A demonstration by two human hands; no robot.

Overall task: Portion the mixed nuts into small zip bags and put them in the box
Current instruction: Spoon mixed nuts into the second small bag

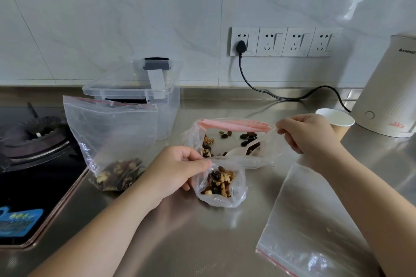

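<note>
Left hand point(177, 168) pinches the rim of a small zip bag point(221, 183), thumb and fingers curled on the near-left edge of its mouth. Bag sits open on the steel counter point(202, 243), partly filled with mixed nuts point(219, 181).

Right hand point(308, 132) grips the handle end of a white plastic spoon point(245, 149), fingers curled round it. Spoon bowl points down-left into the big source bag point(227, 139) with the pink zip strip, just beyond the small bag. Only scattered nuts and raisins inside it.

Already filled zip bag point(110, 141) stands upright to the left, nuts settled at its bottom, leaning in front of the clear plastic box point(144, 94). Box is at the far left by the wall, its lid tilted on top; can't tell what's inside.

Empty flat zip bag point(315, 220) lies near right on the counter, partly under the right forearm.

Paper cup point(335, 121) and white kettle point(389, 87) far right; gas hob point(33, 148) at left edge.
</note>
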